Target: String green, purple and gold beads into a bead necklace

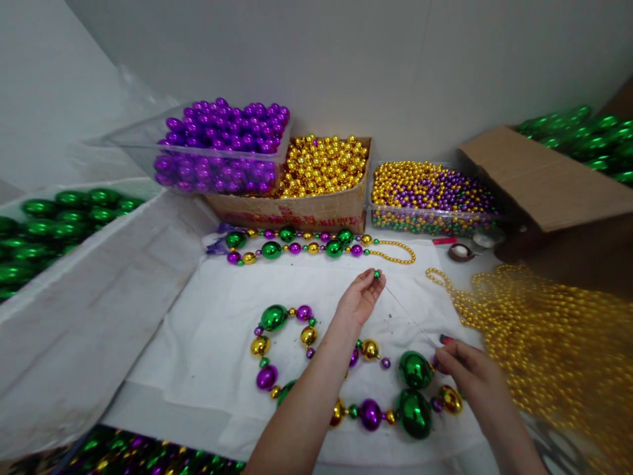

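Green bead (377,274) pinched in left fingers (364,280), right fingers (449,361) pinching thread (408,313), bare between; beaded strand (370,415) below looks mostly strung.

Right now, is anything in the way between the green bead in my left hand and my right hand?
Nothing visible blocks it: only the thin string spans the gap from the green bead in your left hand to your right hand, above the white cloth.

The left hand (360,295) pinches a green bead (376,274); a thread (408,312) runs from it to the right hand (467,371), near a garland (370,414) on white cloth (212,323).
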The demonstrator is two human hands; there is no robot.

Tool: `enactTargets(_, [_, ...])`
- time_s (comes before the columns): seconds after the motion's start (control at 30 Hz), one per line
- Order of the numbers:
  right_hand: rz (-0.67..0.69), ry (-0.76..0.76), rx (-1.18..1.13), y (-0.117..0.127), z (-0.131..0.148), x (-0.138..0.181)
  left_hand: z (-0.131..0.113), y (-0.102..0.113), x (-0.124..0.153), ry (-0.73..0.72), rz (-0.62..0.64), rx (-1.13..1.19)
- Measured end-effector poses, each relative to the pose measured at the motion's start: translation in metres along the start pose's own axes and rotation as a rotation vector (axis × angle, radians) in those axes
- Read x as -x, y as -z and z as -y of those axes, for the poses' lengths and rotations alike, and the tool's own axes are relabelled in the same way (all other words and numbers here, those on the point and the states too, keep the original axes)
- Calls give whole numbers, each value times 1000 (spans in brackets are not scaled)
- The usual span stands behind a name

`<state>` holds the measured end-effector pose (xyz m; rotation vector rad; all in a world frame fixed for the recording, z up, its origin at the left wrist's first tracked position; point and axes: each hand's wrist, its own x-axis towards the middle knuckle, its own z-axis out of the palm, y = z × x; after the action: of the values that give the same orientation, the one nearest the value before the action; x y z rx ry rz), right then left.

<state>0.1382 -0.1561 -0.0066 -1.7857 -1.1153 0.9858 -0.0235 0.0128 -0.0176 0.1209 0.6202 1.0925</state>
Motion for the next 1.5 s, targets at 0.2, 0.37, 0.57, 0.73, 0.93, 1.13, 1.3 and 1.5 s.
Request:
enactTargets(0.2, [-11,-14,-6,1,2,0,1,1,-1,-14,1,-9])
enactTargets(0.37, [-18,-18,-19,-2,3,2,0,2,-2,-24,10,-21])
enactTargets(0.57, [-36,11,-44,-6,8,7,0,1,-2,-53,12,-21])
enactTargets(0.73, [-31,4,-51,-6,8,6,1,0,0,-53,17,-24])
enactTargets(0.93, [-15,-12,-40,-5,5,4,0,-2,3,-52,25,-8])
enactTargets(1.13, [-22,-20,-88,-6,9,6,1,-2,3,-47,57,-26])
enactTargets(1.3, [-107,-23,-165,-19,19,-6,14,-5,11,-23,142,-113])
enactTargets(1.5, [-93,-5,-211,-37,26,-45,25,-13,23,-33,201,-400])
